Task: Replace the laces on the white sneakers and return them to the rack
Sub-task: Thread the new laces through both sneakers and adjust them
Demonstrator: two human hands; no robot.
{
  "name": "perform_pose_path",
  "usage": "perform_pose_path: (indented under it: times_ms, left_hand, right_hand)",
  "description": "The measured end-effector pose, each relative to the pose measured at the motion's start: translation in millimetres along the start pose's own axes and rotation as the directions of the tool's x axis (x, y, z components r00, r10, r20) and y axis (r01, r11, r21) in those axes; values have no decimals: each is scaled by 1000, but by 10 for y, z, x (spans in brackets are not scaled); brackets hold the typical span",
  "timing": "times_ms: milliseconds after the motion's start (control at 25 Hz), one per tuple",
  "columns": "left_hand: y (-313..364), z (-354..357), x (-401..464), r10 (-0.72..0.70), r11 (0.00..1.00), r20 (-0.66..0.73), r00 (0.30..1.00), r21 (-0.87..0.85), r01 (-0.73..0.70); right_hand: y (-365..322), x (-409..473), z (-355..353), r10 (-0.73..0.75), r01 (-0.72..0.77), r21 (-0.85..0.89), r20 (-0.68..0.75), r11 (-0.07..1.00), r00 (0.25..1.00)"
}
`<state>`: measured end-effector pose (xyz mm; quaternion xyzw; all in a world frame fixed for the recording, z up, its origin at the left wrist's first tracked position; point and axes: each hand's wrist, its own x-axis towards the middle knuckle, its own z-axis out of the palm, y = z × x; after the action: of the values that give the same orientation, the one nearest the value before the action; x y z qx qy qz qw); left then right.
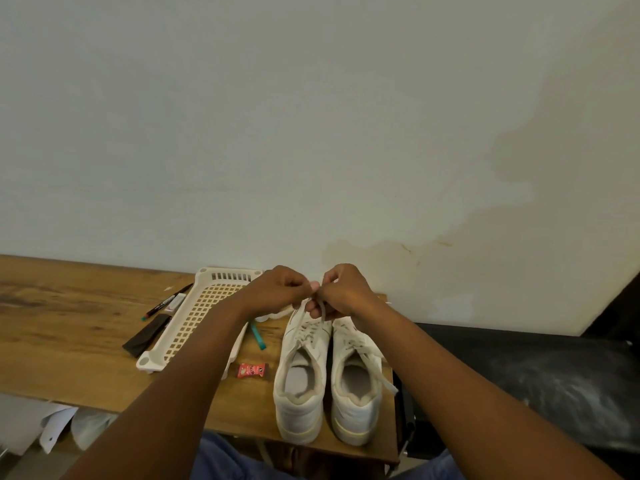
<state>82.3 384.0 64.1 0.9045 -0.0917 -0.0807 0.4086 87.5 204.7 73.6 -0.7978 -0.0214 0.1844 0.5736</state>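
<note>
Head view: two white sneakers (pixel 325 375) stand side by side, heels toward the wearer, at the right end of a wooden table (pixel 69 323). Left hand (pixel 277 289) and right hand (pixel 341 292) meet above the toes, each pinching the white lace (pixel 313 311) of the left sneaker. A cream perforated rack (pixel 204 313) lies just left, near a red packet (pixel 252 370).

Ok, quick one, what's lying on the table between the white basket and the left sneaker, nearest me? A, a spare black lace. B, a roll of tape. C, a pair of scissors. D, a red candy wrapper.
D: a small red wrapper lies on the wooden table between the basket and the left sneaker.
</note>
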Motion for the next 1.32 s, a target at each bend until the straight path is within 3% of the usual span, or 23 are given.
perform_pose_path:
  times_ms: [160, 280, 560, 720, 1120, 1320]
  left_hand:
    - [-63, -37, -21, 21, 996, 60, 998, 84, -26]
    - [-105, -45, -45, 0, 996, 91, 996, 93, -8]
    - [-231, -84, -87, -51, 990, 31, 998, 131, 47]
    - [-230, -55, -79, -90, 990, 51, 995, 111, 84]
    - [-178, -50, -83, -144, 987, 101, 984, 87, 136]
    - [-163, -61, -105, -153, 986, 89, 984, 80, 146]
  right_hand:
    - [38, 53, 39, 66, -67, 11, 16, 998, 998]
    - [65, 99, 35, 58, -47, -106, 102, 993, 993]
    - [171, 118, 40, 99, -28, -269, 253, 963, 962]
    - [181, 178, 32, 94, -55, -186, 208, 981, 974]
    - [241, 169, -15, 98, -55, -148, 303, 987, 948]
    - [287, 179, 36, -17, 56, -137, 273, 989, 962]
